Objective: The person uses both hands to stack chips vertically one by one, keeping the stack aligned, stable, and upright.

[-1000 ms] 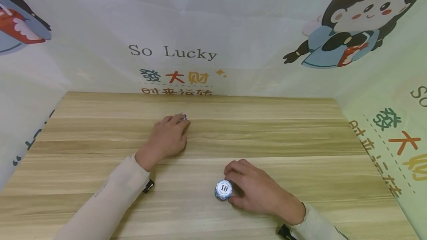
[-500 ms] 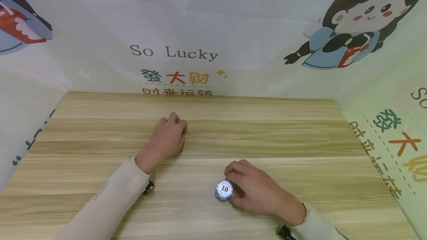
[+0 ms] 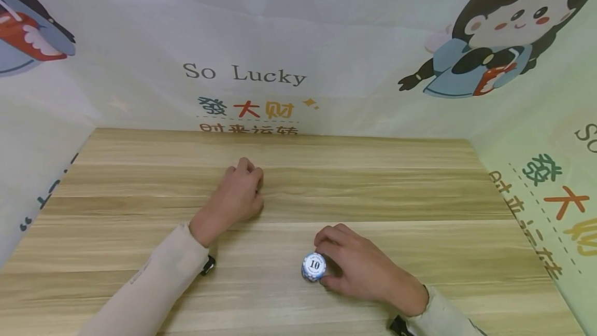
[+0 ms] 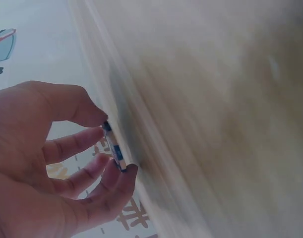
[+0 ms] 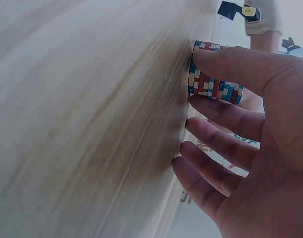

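Observation:
Near the back of the wooden table, my left hand [image 3: 233, 195] pinches a single poker chip. The head view hides that chip behind the fingers, but the left wrist view shows the chip [image 4: 114, 147] edge-on between thumb and fingertips, close to the tabletop. At the front middle, an upright stack of poker chips [image 3: 314, 266] shows a white and blue top chip marked 10. My right hand [image 3: 361, 263] holds the stack from its right side with thumb and index finger. In the right wrist view, the stack [image 5: 210, 85] has red, blue and white edges, and the other fingers rest on the table.
Pale printed cloth [image 3: 326, 56] walls off the back and both sides of the wooden table [image 3: 382, 185]. A black strap piece [image 3: 208, 265] hangs beneath the left wrist, and another strap piece [image 3: 400, 325] beneath the right.
The left fingers, earlier spread over a chip at the back, have curled and drawn slightly back with the chip pinched. The right hand and stack stay in place.

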`<state>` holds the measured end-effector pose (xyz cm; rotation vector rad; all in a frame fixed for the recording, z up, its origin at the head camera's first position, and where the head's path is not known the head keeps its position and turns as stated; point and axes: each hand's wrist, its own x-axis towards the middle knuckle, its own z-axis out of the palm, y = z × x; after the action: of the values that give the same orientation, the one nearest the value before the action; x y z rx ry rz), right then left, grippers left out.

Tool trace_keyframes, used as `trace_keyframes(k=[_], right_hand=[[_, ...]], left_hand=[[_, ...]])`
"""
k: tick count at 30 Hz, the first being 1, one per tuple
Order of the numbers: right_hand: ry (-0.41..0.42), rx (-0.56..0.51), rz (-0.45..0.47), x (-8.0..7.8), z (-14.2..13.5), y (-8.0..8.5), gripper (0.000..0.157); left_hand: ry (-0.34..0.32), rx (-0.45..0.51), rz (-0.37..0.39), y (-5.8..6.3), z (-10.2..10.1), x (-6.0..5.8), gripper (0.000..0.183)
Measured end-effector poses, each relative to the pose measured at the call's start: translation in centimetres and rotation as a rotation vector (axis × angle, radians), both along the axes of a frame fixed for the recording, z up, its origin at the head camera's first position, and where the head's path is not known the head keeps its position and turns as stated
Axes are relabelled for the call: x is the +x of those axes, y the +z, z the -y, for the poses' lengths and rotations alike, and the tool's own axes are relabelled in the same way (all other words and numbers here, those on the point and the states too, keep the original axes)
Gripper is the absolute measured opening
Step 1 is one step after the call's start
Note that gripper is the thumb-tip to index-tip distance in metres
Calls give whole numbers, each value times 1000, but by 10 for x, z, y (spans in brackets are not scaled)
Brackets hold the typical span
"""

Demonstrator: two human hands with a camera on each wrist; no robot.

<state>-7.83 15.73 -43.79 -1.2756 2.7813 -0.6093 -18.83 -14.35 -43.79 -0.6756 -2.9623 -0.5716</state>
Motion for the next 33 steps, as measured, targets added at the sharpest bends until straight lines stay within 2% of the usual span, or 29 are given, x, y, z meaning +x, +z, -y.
trace_keyframes(k=[1,6,8,13,16,20,27,33], right_hand=[[1,-1,0,0,0,0,36],[2,-4,-1,0,0,1,35],[1,-4,1,0,0,1,34],[0,4,7,0,0,1,35],[3,6,-1,-1,0,1,35],[6,6,-16,-1,0,0,36],[5,13,-23,-1,0,-1,37],[2,17,-16,-1,0,0,41]], left_hand=[[-12,10,-11,-9,3,-4,15],[-56,25,-44,-5,-6,7,15],[-79,26,-56,12,-16,22,14],[-173,32,-139,17,-27,43,17],[-225,51,-155,20,-33,57,19],[-288,82,-163,23,-40,73,19],[-370,128,-193,25,-49,95,18],[-414,125,-157,30,-57,111,20]])
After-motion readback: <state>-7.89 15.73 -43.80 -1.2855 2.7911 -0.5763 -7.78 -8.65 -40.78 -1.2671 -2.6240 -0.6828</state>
